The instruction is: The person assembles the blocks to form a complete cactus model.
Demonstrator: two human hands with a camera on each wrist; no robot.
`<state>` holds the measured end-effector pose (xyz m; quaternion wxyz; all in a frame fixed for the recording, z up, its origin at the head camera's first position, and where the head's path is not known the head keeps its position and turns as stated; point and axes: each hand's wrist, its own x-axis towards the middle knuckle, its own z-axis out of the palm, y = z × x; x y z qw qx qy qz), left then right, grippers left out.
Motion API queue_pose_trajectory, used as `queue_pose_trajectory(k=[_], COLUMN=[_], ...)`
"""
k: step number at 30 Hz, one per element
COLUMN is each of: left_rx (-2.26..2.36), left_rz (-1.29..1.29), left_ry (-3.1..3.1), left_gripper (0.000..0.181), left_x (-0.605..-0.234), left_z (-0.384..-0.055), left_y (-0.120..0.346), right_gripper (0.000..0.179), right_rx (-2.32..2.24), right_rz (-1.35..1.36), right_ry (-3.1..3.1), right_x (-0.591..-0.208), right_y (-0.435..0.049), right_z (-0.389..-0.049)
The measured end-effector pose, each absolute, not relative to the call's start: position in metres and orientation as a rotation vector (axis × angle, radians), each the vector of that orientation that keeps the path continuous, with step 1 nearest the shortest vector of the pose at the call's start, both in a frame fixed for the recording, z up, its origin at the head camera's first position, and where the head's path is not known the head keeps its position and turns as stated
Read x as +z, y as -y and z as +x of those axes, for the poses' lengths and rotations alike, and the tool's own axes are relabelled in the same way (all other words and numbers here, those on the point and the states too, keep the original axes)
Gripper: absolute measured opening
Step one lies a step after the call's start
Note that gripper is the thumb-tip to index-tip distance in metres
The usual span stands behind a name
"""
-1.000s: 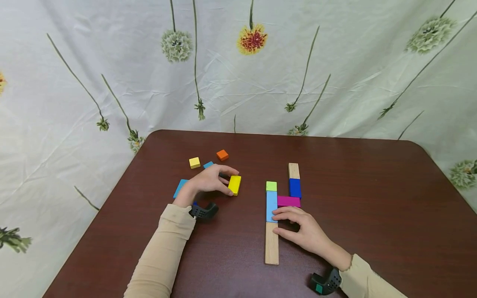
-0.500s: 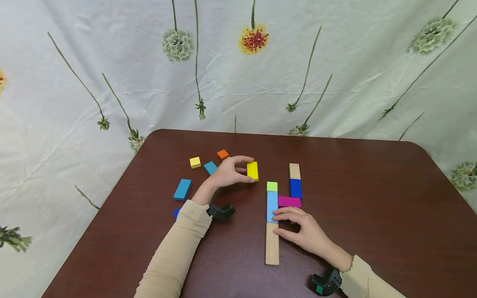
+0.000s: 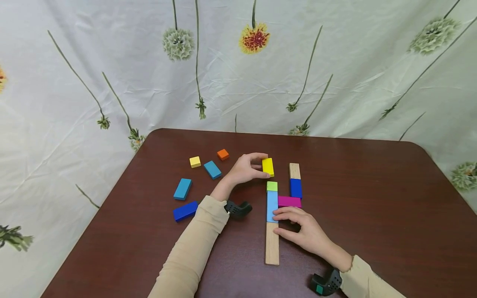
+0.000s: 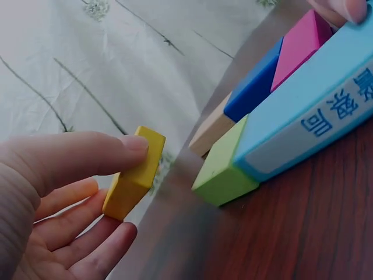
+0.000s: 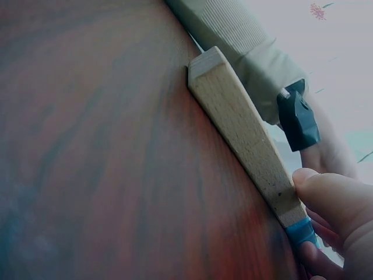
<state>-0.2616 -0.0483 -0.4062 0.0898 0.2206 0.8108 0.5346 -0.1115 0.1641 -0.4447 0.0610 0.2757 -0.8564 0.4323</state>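
My left hand (image 3: 244,169) pinches a yellow block (image 3: 268,167) between thumb and fingers, just beyond the lime green block (image 3: 272,186). In the left wrist view the yellow block (image 4: 135,175) is apart from the green one (image 4: 224,166). The green block heads a row with a light blue block (image 3: 272,203) and a long plain wood block (image 3: 272,244). My right hand (image 3: 303,229) rests at this row, its fingertips touching the light blue block and its thumb on the wood block (image 5: 245,134). A magenta block (image 3: 289,201) joins the row's right side, partly behind the right fingers.
A blue block (image 3: 296,188) and a small wood block (image 3: 294,170) continue beyond the magenta one. Left on the table (image 3: 372,198) lie a small yellow block (image 3: 195,162), an orange block (image 3: 222,155), two blue blocks (image 3: 182,189) (image 3: 212,169) and a dark blue block (image 3: 185,211).
The left hand has carried the yellow block right and away from me, to beyond the green block. Its arm has uncovered the blue blocks on the left. My right hand has stayed put.
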Motion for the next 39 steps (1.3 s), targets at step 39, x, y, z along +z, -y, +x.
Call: queue_pose_trajectory(k=[39], left_rx=[1.439], left_rz=[0.683], left_ry=[-2.518], left_gripper=[0.047], left_x=[-0.427], left_z=[-0.264], left_y=[0.035], right_gripper=[0.026], right_rx=[1.300], right_rz=[0.823], right_ry=[2.602], right_x=[-0.443], right_y=[-0.164], right_z=[-0.110])
